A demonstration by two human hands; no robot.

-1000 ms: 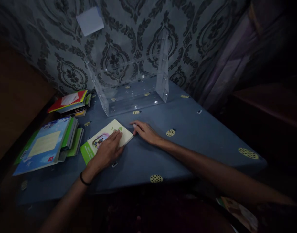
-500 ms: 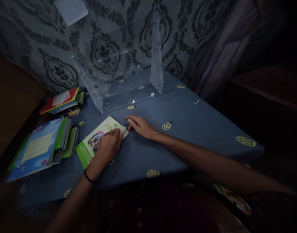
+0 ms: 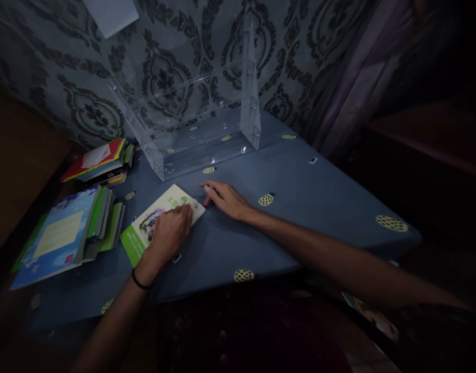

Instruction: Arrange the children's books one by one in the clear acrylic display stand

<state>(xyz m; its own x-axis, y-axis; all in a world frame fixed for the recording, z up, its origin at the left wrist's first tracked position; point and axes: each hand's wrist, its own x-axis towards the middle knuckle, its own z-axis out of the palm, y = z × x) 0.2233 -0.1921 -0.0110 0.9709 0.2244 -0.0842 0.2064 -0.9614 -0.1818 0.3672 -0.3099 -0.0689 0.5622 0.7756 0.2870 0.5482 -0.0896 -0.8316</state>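
A thin book (image 3: pixel 135 242) with a green and cream cover and a colourful picture lies at a slant on the blue tablecloth. My left hand (image 3: pixel 172 228), with a black band on the wrist, rests on its cover, fingers bent together near the right edge; the fingertips are partly hidden. Just beyond that edge, my right hand (image 3: pixel 226 199) is low over the cloth with index finger and thumb apart, holding nothing I can see. Behind both hands stands a clear acrylic rack (image 3: pixel 250 111) with see-through side panels and shelves.
Left of the book is a stack of books topped by a blue one (image 3: pixel 59 235). Another stack, with a red book (image 3: pixel 94 159) on top, sits behind it. The table (image 3: pixel 319 207) has its front edge close to my body, and a patterned wall (image 3: pixel 168 77) rises at the back.
The whole view has shifted very slightly. Both hands and the book stay almost in place, with only a small movement of the right fingers.
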